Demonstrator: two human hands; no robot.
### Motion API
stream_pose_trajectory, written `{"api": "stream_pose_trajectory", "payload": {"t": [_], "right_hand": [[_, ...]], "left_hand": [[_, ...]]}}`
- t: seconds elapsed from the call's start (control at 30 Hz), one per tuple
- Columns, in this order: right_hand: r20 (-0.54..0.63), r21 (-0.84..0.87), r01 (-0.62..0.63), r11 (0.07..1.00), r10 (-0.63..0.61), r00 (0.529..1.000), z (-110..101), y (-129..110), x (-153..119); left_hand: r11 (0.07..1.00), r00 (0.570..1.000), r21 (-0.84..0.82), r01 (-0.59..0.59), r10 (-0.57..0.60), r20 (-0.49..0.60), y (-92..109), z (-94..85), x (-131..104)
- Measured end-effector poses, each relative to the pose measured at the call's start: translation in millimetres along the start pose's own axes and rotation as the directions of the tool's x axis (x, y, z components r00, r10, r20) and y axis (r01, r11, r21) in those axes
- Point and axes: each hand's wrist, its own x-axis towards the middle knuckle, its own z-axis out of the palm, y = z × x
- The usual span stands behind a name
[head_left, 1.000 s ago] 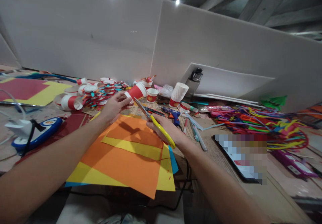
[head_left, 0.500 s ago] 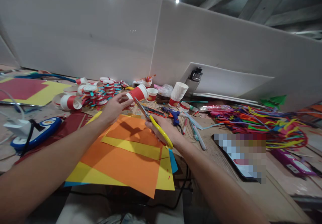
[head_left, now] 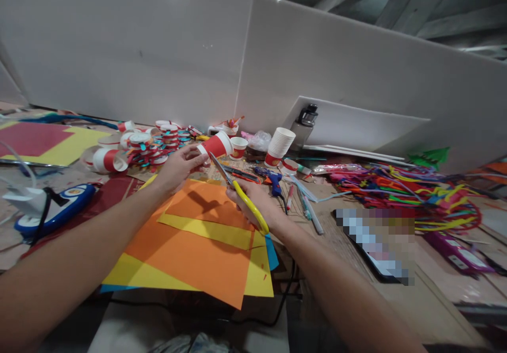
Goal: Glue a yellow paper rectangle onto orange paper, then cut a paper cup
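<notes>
My left hand [head_left: 185, 167] grips a red and white paper cup [head_left: 216, 147] near its base, tilted with the mouth toward the right. My right hand [head_left: 249, 200] is closed round yellow-handled scissors [head_left: 251, 207]. Their blades point up and left, with the tips at the cup's side; whether they touch or cut it I cannot tell. Beneath both hands lie orange paper [head_left: 190, 255] and a yellow strip [head_left: 206, 231], over larger yellow sheets [head_left: 130, 273]. Behind the held cup stands another paper cup [head_left: 238, 149].
A stack of paper cups [head_left: 280, 144] and a dark bottle [head_left: 304, 126] stand at the back. Cut cup rings [head_left: 168, 136] pile up at left. A blue glue gun [head_left: 274, 181], markers [head_left: 312, 213], a phone [head_left: 372, 247] and colourful pipe cleaners [head_left: 407, 189] lie right. A power strip [head_left: 55, 210] sits left.
The whole view has shifted slightly. My hands, the cup and the scissors keep nearly the same positions relative to one another.
</notes>
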Motion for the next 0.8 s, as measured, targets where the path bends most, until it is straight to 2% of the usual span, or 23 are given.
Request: {"api": "stream_pose_trajectory", "payload": {"t": [0.13, 0.3, 0.8], "right_hand": [[0.002, -0.050, 0.037, 0.998, -0.037, 0.999, 3, 5, 2], [-0.022, -0.081, 0.021, 0.996, -0.023, 1.000, 10, 10, 3], [-0.052, -0.060, 0.023, 0.998, -0.026, 0.998, 14, 10, 2]], "left_hand": [[0.998, 0.998, -0.048, 0.046, -0.044, 0.035, 1, -1.0, 0], [0.992, 0.994, -0.090, 0.090, -0.084, 0.072, -1, -4.2, 1], [0.987, 0.989, -0.114, 0.116, -0.104, 0.108, 4, -2.7, -1]]}}
